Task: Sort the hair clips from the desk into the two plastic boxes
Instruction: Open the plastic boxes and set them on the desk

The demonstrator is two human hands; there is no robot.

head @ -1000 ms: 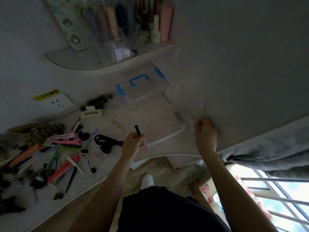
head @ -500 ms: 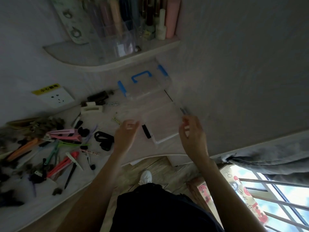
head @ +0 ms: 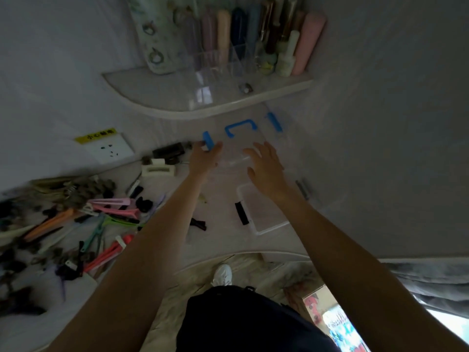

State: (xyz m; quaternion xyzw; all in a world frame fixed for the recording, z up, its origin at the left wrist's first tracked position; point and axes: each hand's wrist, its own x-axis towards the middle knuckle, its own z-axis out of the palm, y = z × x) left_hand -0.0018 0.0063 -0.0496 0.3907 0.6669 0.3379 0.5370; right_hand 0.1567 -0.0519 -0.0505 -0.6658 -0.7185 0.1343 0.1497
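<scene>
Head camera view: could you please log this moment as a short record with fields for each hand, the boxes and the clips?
left hand: left hand open, fingers spread, at the blue side latch
right hand: right hand open, empty, over the far box
far box: clear plastic box with blue handle, lid on
near box: smaller clear plastic box, open
black clip: flat black hair clip at near box's left edge
unsorted clips: heap of coloured hair clips on desk's left side

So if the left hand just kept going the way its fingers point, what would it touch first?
Probably the blue latch on the clear box with blue handle; the left hand has its fingertips right at it, though whether they already touch is unclear.
</scene>
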